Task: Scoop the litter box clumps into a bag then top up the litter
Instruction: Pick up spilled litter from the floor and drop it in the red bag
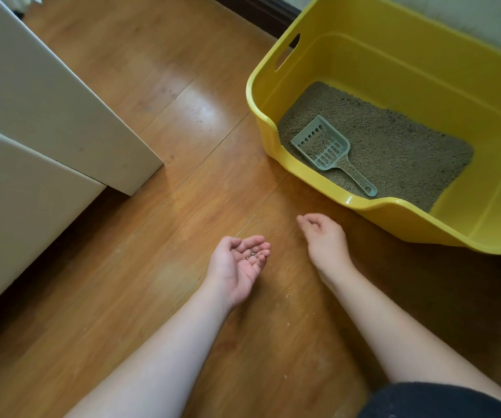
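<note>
A yellow litter box (303,182) stands on the wood floor at the right, with grey-brown litter (400,146) covering its bottom. A grey-green slotted scoop (321,146) lies on the litter near the front wall, handle pointing toward me. My left hand (237,267) is palm up and cupped over the floor, with a few litter grains lying on its fingers. My right hand (324,236) hovers low over the floor just in front of the box, fingertips drawn together; what they pinch, if anything, is too small to see.
Scattered litter grains (288,295) dot the floor between and below my hands. White furniture panels (62,116) stand at the left. A wall and dark baseboard (261,10) run behind the box. My dark-clothed knee (442,402) shows at the bottom right.
</note>
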